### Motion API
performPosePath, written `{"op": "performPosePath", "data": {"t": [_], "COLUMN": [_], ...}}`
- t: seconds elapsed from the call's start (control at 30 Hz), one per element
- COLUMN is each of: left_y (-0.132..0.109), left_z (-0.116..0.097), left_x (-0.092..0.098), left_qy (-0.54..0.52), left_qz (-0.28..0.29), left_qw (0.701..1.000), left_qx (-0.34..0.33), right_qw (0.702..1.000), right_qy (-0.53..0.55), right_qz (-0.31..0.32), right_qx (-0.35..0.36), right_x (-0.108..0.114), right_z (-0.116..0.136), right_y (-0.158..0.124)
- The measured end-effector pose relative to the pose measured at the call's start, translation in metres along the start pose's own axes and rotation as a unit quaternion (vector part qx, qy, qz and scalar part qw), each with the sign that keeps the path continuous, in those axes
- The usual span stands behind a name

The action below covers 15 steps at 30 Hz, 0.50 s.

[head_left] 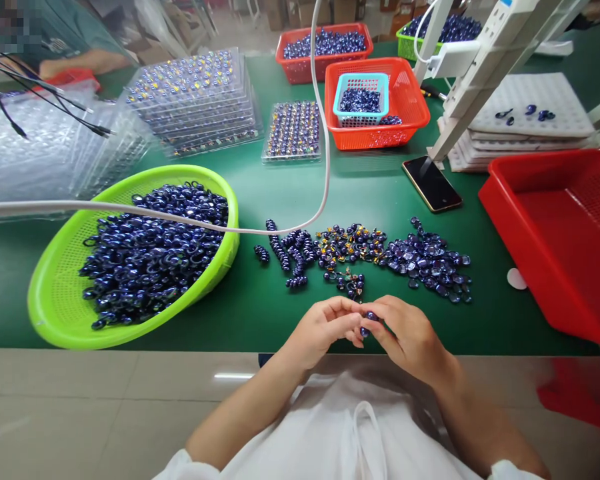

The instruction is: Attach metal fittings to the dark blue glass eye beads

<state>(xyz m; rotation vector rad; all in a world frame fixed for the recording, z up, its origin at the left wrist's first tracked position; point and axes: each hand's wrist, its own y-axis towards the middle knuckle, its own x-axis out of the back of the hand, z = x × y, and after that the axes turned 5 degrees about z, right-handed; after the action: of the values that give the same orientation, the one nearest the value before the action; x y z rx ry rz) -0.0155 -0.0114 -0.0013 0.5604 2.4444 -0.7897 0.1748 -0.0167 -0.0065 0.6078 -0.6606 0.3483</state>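
Close to the table's front edge, my left hand [327,327] and my right hand [413,333] meet fingertip to fingertip. Pinched between them is a small glossy dark-blue piece [371,316] with rounded ends; the fingers cover much of it, so its exact kind is unclear. Just beyond my fingers lies a small group of blue pieces with exposed innards [353,285]. Behind it spreads a pile of parts with yellow bits [350,243]. Flat blue shell caps [427,260] are heaped to the right, and stacked rows of blue rings or shells [297,253] lie to the left.
A green basket [50,293] full of blue looped pieces stands left, a red bin [525,233] right. Further back are filled clear trays [250,120], an orange basket [405,123], and a phone [433,183]. A white cable [325,167] loops across the view. Another person's arm [87,63] shows far left.
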Motion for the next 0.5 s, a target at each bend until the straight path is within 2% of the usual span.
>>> {"op": "performPosePath", "data": {"t": [0.13, 0.3, 0.5], "left_y": [-0.006, -0.008, -0.01], "left_z": [-0.003, -0.006, -0.007], "left_x": [-0.001, -0.004, -0.009], "left_qy": [0.086, 0.244, 0.265], "left_qz": [0.015, 0.05, 0.039], "left_qw": [0.994, 0.964, 0.957], "left_qx": [-0.068, -0.089, -0.112], "right_qw": [1.0, 0.998, 0.996], "right_qy": [-0.02, -0.041, -0.047], "right_qz": [0.018, 0.009, -0.008], "right_qx": [0.016, 0.046, 0.074], "right_x": [-0.002, -0.008, -0.012], "right_z": [-0.001, 0.001, 0.005], "right_y": [-0.004, -0.007, -0.008]}}
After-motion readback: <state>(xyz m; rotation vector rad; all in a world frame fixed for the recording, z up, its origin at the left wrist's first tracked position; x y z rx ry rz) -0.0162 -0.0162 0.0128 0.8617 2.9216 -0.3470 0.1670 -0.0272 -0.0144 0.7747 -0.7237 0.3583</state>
